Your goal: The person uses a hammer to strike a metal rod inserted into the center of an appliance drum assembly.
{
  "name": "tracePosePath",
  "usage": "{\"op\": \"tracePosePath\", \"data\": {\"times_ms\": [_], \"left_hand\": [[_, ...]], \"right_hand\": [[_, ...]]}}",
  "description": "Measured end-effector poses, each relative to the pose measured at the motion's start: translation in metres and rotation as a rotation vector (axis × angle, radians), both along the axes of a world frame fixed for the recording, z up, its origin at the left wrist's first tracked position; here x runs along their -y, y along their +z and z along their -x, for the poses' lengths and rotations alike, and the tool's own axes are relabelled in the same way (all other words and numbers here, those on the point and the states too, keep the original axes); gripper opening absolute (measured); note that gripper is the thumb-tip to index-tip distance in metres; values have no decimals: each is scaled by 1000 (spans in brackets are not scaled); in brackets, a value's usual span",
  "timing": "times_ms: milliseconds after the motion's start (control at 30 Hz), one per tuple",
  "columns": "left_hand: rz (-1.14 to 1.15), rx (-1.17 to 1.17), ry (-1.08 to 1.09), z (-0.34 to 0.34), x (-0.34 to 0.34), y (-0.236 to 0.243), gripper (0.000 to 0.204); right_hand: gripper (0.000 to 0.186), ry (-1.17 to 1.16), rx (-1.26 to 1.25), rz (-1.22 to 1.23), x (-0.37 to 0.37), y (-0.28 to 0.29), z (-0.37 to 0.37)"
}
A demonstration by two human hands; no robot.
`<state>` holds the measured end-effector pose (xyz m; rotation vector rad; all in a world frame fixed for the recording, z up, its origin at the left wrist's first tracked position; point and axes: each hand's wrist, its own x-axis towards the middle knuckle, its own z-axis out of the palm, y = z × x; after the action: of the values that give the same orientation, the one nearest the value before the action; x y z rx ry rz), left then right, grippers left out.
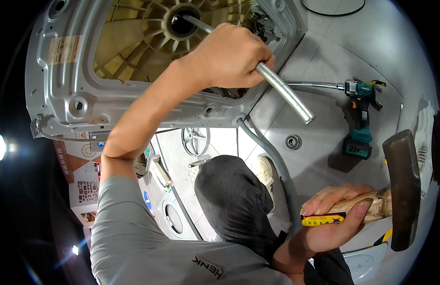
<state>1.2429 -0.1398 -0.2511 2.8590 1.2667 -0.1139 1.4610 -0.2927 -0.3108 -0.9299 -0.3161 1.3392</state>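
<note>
My left hand (236, 54) is wrapped round a long silvery metal rod (285, 92). The rod's far tip sits at the dark round hub (183, 23) of a yellowish ribbed plastic tub (134, 38); how deep it goes I cannot tell. The tub shows through an opening in a grey metal appliance housing (87, 90). At the lower right, my right hand (336, 218) grips the wooden handle of a hammer (404, 190) whose dark steel head is well apart from the rod. A yellow label shows along the handle.
On the grey tiled floor lie a teal cordless impact wrench (358, 114) with a long extension, a bearing-like metal ring (292, 142) and a spoked pulley wheel (196, 141). A grey hose (272, 156) hangs from the housing. A black belt (334, 15) lies at the top right.
</note>
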Motion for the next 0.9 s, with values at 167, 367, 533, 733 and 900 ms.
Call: {"op": "tracePosePath", "data": {"times_ms": [167,367,533,733,900], "left_hand": [[49,-24,-20,7,-3,7,25],[37,8,-39,9,-8,6,26],[21,-3,-1,8,-11,6,25],[-28,50,-35,21,-20,-7,24],[29,58,-33,5,-19,7,26]], "right_hand": [[47,54,33,28,4,-1,4],[44,37,-29,-85,14,-14,7],[40,-128,-51,-259,19,-20,8],[27,330,89,-170,2,-10,51],[31,-38,-59,-207,12,-17,33]]}}
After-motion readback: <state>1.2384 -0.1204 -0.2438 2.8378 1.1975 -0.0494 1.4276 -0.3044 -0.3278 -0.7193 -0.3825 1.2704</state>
